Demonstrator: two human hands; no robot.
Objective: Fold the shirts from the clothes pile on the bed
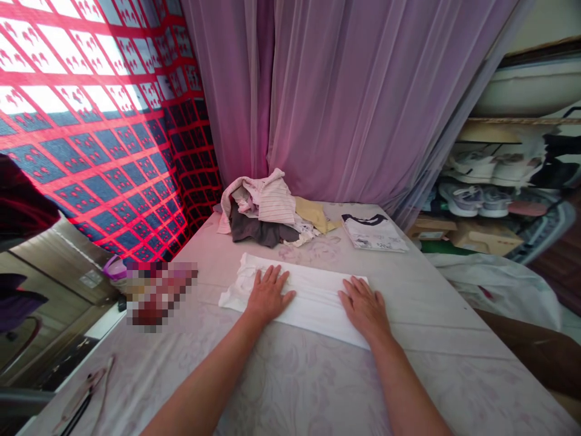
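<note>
A white garment (313, 297), folded into a long strip, lies across the table (308, 381) in front of me. My left hand (269, 293) rests flat near its left end, fingers spread. Toward the right end, my right hand (364, 306) presses flat on the cloth, fingers slightly apart. The garment's left end is bunched and uneven, while its right edge looks straight. Beyond it to the right is a folded white T-shirt (374, 235) with a dark collar. A loose heap of clothes holds a pink striped garment (276, 203), a dark grey one (254, 230) and a yellow one (313, 213).
A blurred-out reddish item (158, 297) lies at the table's left edge. Near the front left corner are a cable (104, 387) and a dark thin object (77, 415). Purple curtains (354, 103) hang behind the table. Shelves with shoes (474, 198) stand on the right.
</note>
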